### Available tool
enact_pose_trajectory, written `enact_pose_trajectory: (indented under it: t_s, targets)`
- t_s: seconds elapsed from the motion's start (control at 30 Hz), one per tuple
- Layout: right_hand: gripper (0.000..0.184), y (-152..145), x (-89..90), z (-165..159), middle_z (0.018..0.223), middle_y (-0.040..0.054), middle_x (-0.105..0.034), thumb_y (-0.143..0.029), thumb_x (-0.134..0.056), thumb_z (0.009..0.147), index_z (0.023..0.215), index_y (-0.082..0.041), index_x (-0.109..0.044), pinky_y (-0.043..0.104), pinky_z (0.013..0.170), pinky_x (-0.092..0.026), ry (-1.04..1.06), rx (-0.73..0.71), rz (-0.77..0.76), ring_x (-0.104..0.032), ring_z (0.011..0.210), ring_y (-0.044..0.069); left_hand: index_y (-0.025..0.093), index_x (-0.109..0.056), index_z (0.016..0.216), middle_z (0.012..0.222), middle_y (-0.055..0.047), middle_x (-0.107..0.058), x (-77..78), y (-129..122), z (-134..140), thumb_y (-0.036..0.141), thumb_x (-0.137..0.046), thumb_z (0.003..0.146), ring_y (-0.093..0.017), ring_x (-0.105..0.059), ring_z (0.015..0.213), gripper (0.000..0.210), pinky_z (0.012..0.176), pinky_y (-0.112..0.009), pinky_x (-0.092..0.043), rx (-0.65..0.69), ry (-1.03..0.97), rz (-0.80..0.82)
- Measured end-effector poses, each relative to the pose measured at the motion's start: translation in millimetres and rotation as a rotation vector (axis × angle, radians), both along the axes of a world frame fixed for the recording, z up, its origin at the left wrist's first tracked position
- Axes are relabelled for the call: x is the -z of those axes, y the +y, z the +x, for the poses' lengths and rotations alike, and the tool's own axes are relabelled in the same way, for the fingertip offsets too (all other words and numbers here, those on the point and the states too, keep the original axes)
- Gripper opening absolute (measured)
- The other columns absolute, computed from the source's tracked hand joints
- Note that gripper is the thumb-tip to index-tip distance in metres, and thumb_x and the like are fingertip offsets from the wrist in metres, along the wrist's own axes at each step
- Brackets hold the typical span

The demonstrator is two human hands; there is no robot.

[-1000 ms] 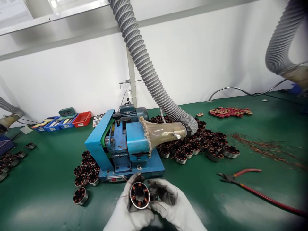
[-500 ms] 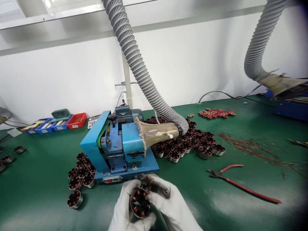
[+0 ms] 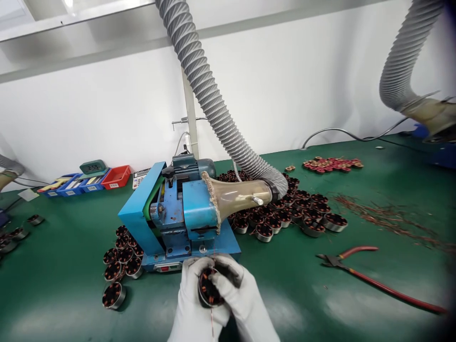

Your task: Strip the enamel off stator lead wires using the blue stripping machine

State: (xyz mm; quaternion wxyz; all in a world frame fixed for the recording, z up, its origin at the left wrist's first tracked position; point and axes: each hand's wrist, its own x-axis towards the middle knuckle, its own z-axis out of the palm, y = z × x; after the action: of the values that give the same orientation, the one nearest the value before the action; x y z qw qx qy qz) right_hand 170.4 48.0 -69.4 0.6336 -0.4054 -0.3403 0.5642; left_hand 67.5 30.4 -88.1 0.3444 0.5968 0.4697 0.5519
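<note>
My left hand [image 3: 190, 301], in a white glove, is wrapped around a wound motor stator [image 3: 206, 289], a metal ring with dark inner teeth and copper windings. My right hand [image 3: 242, 297], gloved too with darkened fingertips, is closed at the stator's right and upper edge, its thumb over the face. Whether those fingers also pinch a wire is hidden. A thin copper wire [image 3: 213, 323] hangs below the stator. Both hands are just in front of a blue belt-driven machine [image 3: 201, 204]. Left of it stands a small group of similar stators [image 3: 114, 295].
A large cluster of stators [image 3: 263, 232] lies behind and right of the machine. Red-handled cutters [image 3: 384, 284], copper wire scraps [image 3: 384, 218] and small red rings [image 3: 331, 165] lie to the right. A grey hose [image 3: 213, 99] comes down to the machine's duct. Small bins [image 3: 117, 177] stand back left.
My right hand has closed in over the stator, its fingers nearer the face. The stator has shifted slightly right and up. The whole view has swung a little.
</note>
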Motion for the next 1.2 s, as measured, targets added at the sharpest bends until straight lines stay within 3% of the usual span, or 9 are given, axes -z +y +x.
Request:
enact_pose_trajectory:
  t_s: [0.13, 0.33, 0.53, 0.7, 0.83, 0.93, 1.03, 1.2]
  targets:
    - [0.021, 12.6, 5.8, -13.2, 0.075, 0.006, -0.072, -0.03, -0.076, 0.056, 0.073, -0.017, -0.071, 0.034, 0.072, -0.051, 0.022, 0.014, -0.061, -0.064, 0.073, 0.022, 0.02, -0.052, 0.108, 0.109, -0.01, -0.057, 2.8, 20.4, 3.6, 0.021, -0.061, 0.065, -0.026, -0.057, 0.101, 0.044, 0.089, -0.037, -0.045, -0.016, 0.003, -0.093]
    - [0.02, 44.2, 12.9, -14.9, 0.076, 0.006, -0.073, -0.03, -0.072, 0.06, 0.074, -0.016, -0.072, 0.033, 0.075, -0.05, 0.05, 0.025, -0.09, -0.064, 0.075, 0.021, 0.018, -0.053, 0.1, 0.103, -0.01, -0.062, -0.2, 46.5, 17.4, 0.024, -0.062, 0.064, -0.025, -0.06, 0.098, 0.038, 0.089, -0.037, -0.045, -0.108, -0.168, -0.173]
    - [0.02, 47.2, 14.5, -13.8, 0.072, 0.0058, -0.072, -0.032, -0.073, 0.056, 0.068, -0.016, -0.072, 0.033, 0.072, -0.051, 0.083, 0.062, -0.113, -0.064, 0.07, 0.02, 0.018, -0.053, 0.1, 0.102, -0.01, -0.059, 3.2, 51.8, 20.8, 0.021, -0.06, 0.065, -0.024, -0.059, 0.098, 0.036, 0.09, -0.038, -0.044, -0.123, -0.162, -0.158]
    - [0.019, 48.3, 10.8, -13.3, 0.073, 0.0065, -0.072, -0.032, -0.073, 0.058, 0.068, -0.016, -0.072, 0.034, 0.075, -0.051, 0.059, 0.075, -0.107, -0.064, 0.072, 0.021, 0.017, -0.051, 0.099, 0.103, -0.011, -0.058, -3.5, 54.6, 22.8, 0.022, -0.059, 0.064, -0.024, -0.058, 0.098, 0.037, 0.092, -0.039, -0.042, -0.119, -0.153, -0.202]
    - [0.017, 33.8, 15.4, -15.5, 0.073, 0.007, -0.072, -0.032, -0.069, 0.063, 0.07, -0.017, -0.073, 0.032, 0.07, -0.053, -0.045, 0.069, -0.044, -0.065, 0.071, 0.021, 0.019, -0.052, 0.095, 0.096, -0.009, -0.061, 3.5, 43.8, 21.0, 0.025, -0.061, 0.064, -0.022, -0.061, 0.09, 0.033, 0.084, -0.036, -0.048, -0.125, -0.166, -0.184]
    - [0.016, 8.9, 28.4, -16.4, 0.074, 0.0076, -0.071, -0.032, -0.067, 0.066, 0.072, -0.02, -0.075, 0.029, 0.066, -0.055, -0.193, 0.131, 0.08, -0.066, 0.071, 0.022, 0.022, -0.052, 0.093, 0.086, -0.006, -0.063, 17.8, 23.1, 11.4, 0.031, -0.05, 0.076, -0.019, -0.064, 0.078, 0.019, 0.07, -0.032, -0.053, -0.093, -0.169, -0.183]
    - [0.016, -13.9, 39.7, -15.7, 0.088, 0.0081, -0.072, -0.03, -0.066, 0.07, 0.082, -0.024, -0.075, 0.028, 0.073, -0.055, -0.285, 0.17, 0.2, -0.067, 0.082, 0.022, 0.024, -0.054, 0.097, 0.092, -0.007, -0.064, 23.0, 1.9, -2.3, 0.03, -0.043, 0.081, -0.02, -0.064, 0.081, 0.02, 0.069, -0.033, -0.054, -0.025, -0.125, -0.155]
    - [0.027, -20.4, 45.0, -17.8, 0.097, 0.0092, -0.072, -0.04, -0.062, 0.073, 0.09, -0.023, -0.073, 0.03, 0.081, -0.053, -0.35, 0.034, 0.202, -0.066, 0.092, 0.024, 0.025, -0.057, 0.099, 0.1, -0.006, -0.058, 14.3, -16.2, -24.3, 0.018, -0.065, 0.059, -0.022, -0.059, 0.091, 0.041, 0.079, -0.035, -0.05, 0.007, 0.027, -0.033]
